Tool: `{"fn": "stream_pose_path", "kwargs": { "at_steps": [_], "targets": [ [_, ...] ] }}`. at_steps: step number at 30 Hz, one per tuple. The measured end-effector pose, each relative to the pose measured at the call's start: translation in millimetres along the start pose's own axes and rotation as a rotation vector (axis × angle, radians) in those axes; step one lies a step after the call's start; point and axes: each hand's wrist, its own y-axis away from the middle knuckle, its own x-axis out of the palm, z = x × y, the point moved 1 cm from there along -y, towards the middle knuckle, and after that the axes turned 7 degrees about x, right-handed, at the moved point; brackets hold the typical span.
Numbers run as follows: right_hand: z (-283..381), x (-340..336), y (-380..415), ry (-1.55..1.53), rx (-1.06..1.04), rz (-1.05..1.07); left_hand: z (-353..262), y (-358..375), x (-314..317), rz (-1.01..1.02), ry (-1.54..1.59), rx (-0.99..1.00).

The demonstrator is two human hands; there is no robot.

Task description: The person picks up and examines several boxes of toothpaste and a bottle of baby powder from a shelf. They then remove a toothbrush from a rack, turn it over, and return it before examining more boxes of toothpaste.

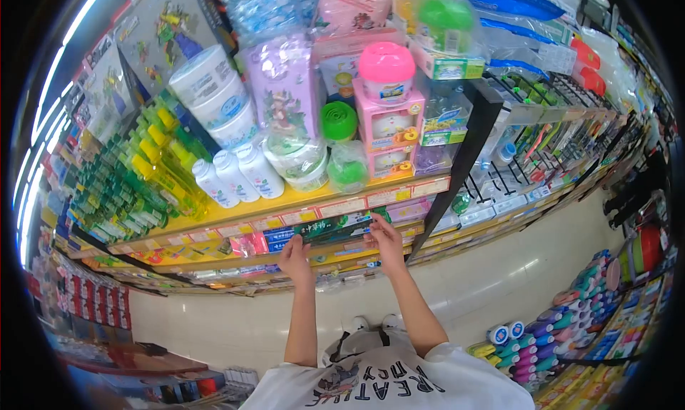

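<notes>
A long, dark green toothpaste box with white lettering spans the gap between my hands, at the front of the lower shelf. My left hand pinches its left end between thumb and fingers. At the other end, my right hand is closed on the box with thumb and fingertips. Behind and to the left lie a blue box and a pink package on the same shelf. A pale purple package lies just right of my right hand.
Above my hands, the yellow shelf holds white bottles, yellow-capped bottles and a pink tub. A black shelf post rises on the right. Colourful bottles stand behind at lower right.
</notes>
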Motion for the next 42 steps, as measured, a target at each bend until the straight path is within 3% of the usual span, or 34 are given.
{"fn": "stream_pose_path", "kwargs": {
  "at_steps": [2,5,8,12,14,21,26,30,34,36,38,42],
  "targets": [
    [-2,-3,19,0.04,-0.007,0.005,-14,13,-11,-0.046,0.052,-0.004],
    [0,-2,45,0.112,-0.238,-0.043,-21,21,-34,0.022,0.126,-0.092],
    [5,5,71,-0.006,-0.134,-0.021,-27,46,-47,0.096,0.103,-0.056],
    [-1,-7,81,0.059,-0.19,-0.103,-33,56,-62,0.142,0.148,-0.068],
    [-2,-11,83,0.126,-0.117,-0.043,-33,49,-69,0.199,0.181,-0.118],
    [4,8,114,0.037,-0.216,-0.057,-60,43,-69,0.302,0.211,-0.144],
    [6,9,151,-0.012,-0.269,-0.025,-70,64,-82,0.48,0.189,0.151],
    [3,-11,156,0.025,-0.17,-0.072,-37,88,-87,0.423,0.249,0.137],
    [16,-40,163,0.021,-0.214,-0.128,-27,123,-72,0.54,0.224,0.186],
    [29,-58,166,0.023,-0.244,-0.177,-28,142,-59,0.602,0.207,0.151],
    [40,-78,170,0.022,-0.276,-0.218,-24,160,-41,0.658,0.229,-0.007],
    [64,-135,180,-0.016,-0.288,-0.275,2,198,-9,0.739,0.212,-0.01]
  ]
}}
